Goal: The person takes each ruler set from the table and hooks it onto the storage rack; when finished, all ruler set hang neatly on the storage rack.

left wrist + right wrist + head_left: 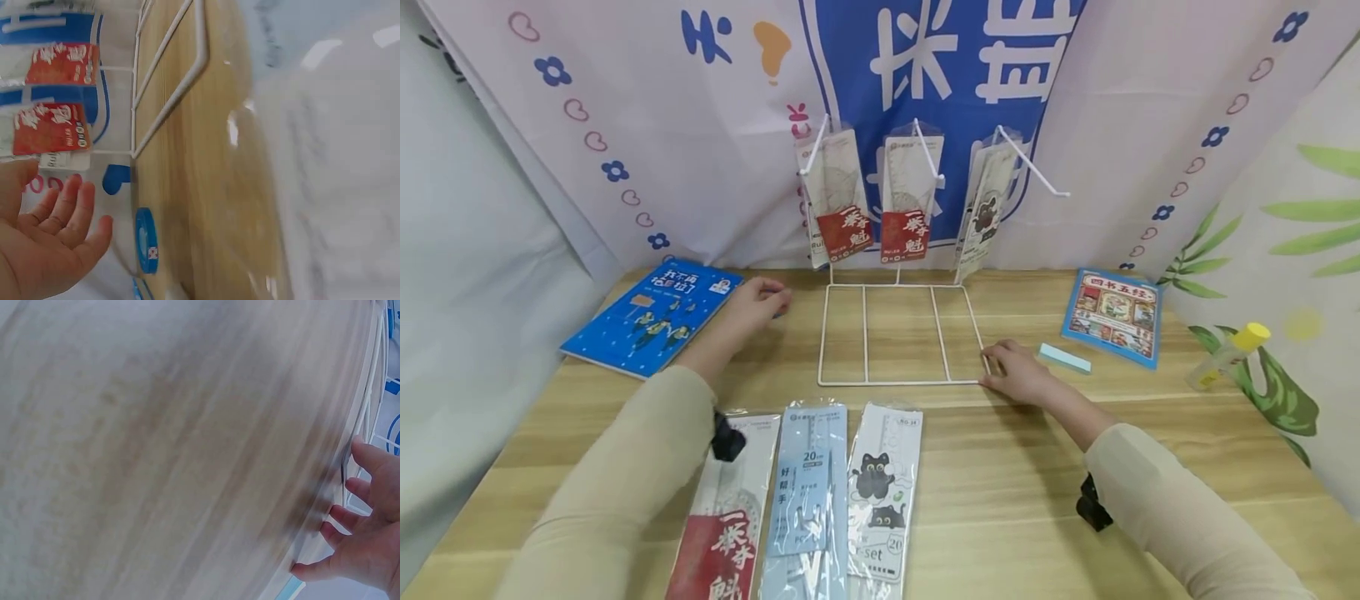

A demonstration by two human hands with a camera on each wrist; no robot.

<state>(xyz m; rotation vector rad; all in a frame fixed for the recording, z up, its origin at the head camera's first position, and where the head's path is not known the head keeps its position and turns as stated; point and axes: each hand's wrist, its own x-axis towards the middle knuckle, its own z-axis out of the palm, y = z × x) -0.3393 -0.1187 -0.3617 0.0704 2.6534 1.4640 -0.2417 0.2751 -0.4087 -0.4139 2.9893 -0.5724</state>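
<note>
Pale sleeves (613, 483) reach over a wood-grain table (1000, 500) backed by a printed curtain (1120, 150); at the table's far middle stands a white wire rack (904, 383), its base flat on the wood; three hooks (1033, 167) carry hanging packets (912, 237) — red-and-cream at the left and middle, cat-printed at the right. Before the rack lie three loose packets, side by side: red-and-white (715, 542), pale blue (805, 492) and cat-printed (883, 492); a blue book (658, 312) lies at the far left, a smaller picture book (1112, 317) at the far right. Between the blue book and the rack is the left hand (758, 304), fingers loosely spread; the right hand (1021, 373), fingers spread, touches the rack's right front corner — how firmly, one cannot tell. Rightmost stands a yellow-capped bottle (1228, 358); a light-blue bar (1064, 358) lies just beyond the right hand; a blue ring-shaped roll (147, 240) shows near the left hand.
</note>
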